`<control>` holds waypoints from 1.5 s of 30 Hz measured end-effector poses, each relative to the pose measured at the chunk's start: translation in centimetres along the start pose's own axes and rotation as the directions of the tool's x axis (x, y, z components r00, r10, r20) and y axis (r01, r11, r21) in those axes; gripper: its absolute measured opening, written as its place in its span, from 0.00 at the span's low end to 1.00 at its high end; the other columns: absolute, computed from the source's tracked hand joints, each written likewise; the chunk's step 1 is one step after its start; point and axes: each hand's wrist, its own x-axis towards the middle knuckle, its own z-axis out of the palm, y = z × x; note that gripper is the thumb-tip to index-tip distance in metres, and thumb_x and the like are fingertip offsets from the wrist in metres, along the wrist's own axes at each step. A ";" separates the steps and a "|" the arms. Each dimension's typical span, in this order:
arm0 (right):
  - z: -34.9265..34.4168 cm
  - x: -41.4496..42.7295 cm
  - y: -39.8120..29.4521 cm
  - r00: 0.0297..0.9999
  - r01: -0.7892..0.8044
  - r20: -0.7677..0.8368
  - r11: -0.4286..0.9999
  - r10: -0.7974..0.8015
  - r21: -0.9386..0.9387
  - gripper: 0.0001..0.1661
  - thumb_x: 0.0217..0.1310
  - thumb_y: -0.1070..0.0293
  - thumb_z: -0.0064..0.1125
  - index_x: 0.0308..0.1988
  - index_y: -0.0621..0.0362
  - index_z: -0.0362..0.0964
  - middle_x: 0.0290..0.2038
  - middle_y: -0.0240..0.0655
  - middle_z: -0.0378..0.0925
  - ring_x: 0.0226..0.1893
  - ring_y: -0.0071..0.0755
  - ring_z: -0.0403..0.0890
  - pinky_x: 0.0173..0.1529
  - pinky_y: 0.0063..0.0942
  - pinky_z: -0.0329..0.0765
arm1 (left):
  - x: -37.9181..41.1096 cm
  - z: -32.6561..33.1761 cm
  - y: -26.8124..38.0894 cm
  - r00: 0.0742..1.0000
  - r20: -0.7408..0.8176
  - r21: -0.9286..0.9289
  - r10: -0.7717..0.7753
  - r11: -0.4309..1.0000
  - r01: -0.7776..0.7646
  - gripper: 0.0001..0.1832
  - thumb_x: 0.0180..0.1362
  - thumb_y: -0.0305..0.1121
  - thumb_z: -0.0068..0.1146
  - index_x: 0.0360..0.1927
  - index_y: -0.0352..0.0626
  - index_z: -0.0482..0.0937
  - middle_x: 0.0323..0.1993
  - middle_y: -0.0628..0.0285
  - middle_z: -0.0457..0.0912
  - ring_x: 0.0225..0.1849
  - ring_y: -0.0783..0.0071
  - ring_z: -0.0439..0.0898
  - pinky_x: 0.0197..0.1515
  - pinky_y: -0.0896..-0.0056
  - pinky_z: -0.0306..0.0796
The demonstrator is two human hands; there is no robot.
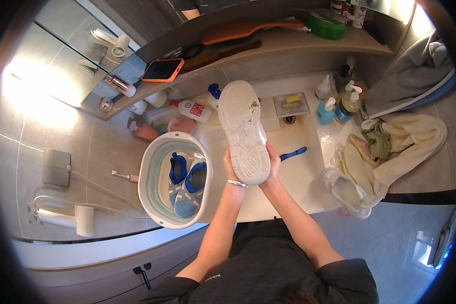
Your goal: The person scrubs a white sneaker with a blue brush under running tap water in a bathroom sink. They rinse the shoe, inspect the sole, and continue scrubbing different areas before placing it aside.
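Observation:
Both of my hands hold one white shoe over the sink, its sole turned up to the camera and dark dirt on the forefoot. My left hand grips the heel end from the left, and my right hand grips it from the right; the fingers are partly hidden behind the shoe. A blue brush lies in the sink just right of my right hand. To the left, a white-rimmed basin holds a pair of blue and grey shoes. Another white shoe rests on the sink's right edge.
A soap dish with yellow soap sits behind the sink. Pump bottles and a cream towel lie to the right. A shelf carries a phone and a brown hairbrush. A hair dryer is at the left.

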 end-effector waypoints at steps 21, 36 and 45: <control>5.5 0.3 -2.5 0.983 -0.127 -0.172 0.907 0.061 -0.402 0.40 0.59 0.38 0.34 0.60 0.57 0.50 0.60 0.34 0.56 0.58 0.32 0.59 0.60 0.28 0.54 | -0.1 -5.5 5.4 0.942 0.165 0.206 -0.293 0.944 0.258 0.22 0.58 0.42 0.43 0.52 0.40 0.67 0.48 0.57 0.73 0.45 0.64 0.75 0.46 0.66 0.72; 4.9 0.6 -1.1 0.952 0.280 -0.061 0.936 -0.299 -0.215 0.31 0.61 0.48 0.36 0.56 0.57 0.56 0.52 0.35 0.65 0.51 0.34 0.67 0.55 0.31 0.63 | -0.9 -5.6 0.8 0.956 0.280 0.588 0.085 0.772 -0.241 0.25 0.63 0.45 0.29 0.56 0.41 0.62 0.56 0.58 0.66 0.56 0.63 0.64 0.60 0.64 0.57; 5.8 0.4 -1.3 0.931 0.315 -0.070 0.887 -0.357 -0.337 0.34 0.63 0.45 0.32 0.53 0.64 0.59 0.49 0.38 0.68 0.47 0.33 0.70 0.52 0.28 0.66 | -2.1 -1.7 1.0 0.890 0.456 -0.253 0.022 0.962 0.106 0.25 0.63 0.45 0.28 0.55 0.38 0.64 0.54 0.54 0.67 0.53 0.62 0.68 0.57 0.63 0.61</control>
